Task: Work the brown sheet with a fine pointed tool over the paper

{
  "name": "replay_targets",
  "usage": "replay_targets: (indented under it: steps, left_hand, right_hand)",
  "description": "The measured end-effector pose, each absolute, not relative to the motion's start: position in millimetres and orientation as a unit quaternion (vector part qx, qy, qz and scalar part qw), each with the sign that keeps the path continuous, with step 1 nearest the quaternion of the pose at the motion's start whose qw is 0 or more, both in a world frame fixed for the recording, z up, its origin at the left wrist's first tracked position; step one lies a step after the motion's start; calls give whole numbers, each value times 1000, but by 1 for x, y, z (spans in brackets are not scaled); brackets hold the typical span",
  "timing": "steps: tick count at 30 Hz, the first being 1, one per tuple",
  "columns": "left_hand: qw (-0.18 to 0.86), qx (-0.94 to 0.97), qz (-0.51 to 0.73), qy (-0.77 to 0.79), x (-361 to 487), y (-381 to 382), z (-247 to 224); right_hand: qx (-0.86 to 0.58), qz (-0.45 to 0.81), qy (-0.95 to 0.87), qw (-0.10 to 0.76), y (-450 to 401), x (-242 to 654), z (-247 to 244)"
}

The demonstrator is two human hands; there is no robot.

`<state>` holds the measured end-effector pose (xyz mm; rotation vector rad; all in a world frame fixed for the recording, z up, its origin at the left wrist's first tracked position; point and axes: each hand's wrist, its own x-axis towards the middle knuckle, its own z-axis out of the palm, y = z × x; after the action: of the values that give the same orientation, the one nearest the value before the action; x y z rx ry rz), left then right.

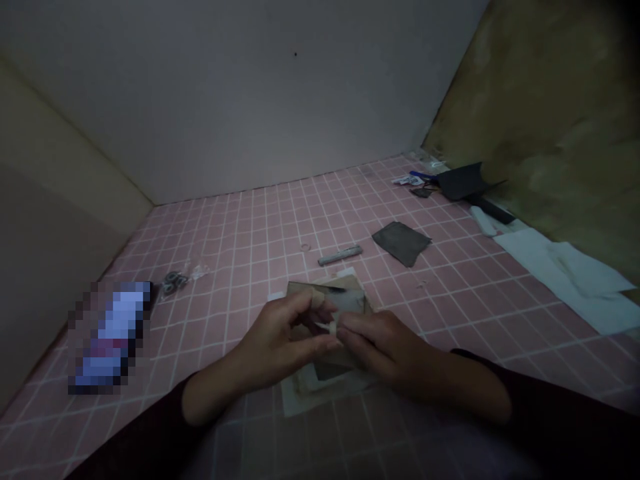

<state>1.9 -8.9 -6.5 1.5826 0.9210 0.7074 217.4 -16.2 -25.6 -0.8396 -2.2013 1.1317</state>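
Over a stack of sandpaper and paper sheets, my two hands meet in front of me. Between them is a small whitish piece (333, 327), mostly covered by fingers, so its kind is unclear. My right hand (383, 340) pinches it between thumb and forefinger. Curled around its other side, my left hand (285, 333) has thumb and fingers closing toward it; a pale bandage wraps one finger. Beneath lie a grey-brown sandpaper sheet (334, 371) and a stained pale paper (297, 402).
Beyond the hands lie a grey rolled stick (340, 255), a pale ring (305, 247) and a dark sandpaper piece (401, 243). A lit, blurred phone (113, 333) and a bag of small rings (174, 281) are left. White paper (560, 273) and a black curled sheet (460, 181) sit right.
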Motion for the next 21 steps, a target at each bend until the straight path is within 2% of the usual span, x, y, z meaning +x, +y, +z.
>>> replay_targets:
  steps: [8,12,15,18,21]
  left_hand:
    - [610,628,284,391,7,-10,-12]
    - [639,601,292,382,7,-9,-13]
    - [573,667,295,373,3,-8,-9]
    - [466,756,294,354,0,-7,-2]
    - [420,797,297,317,-1,-6,2]
  right_hand:
    - [-304,412,-821,252,-18,217,-28]
    - [-304,437,-801,275,-18,215,-25]
    - [-318,599,-692,247,-14,215,-21]
    - [-309,820,-456,155,-6,220,-18]
    - [-248,921,-290,72,2,225,-18]
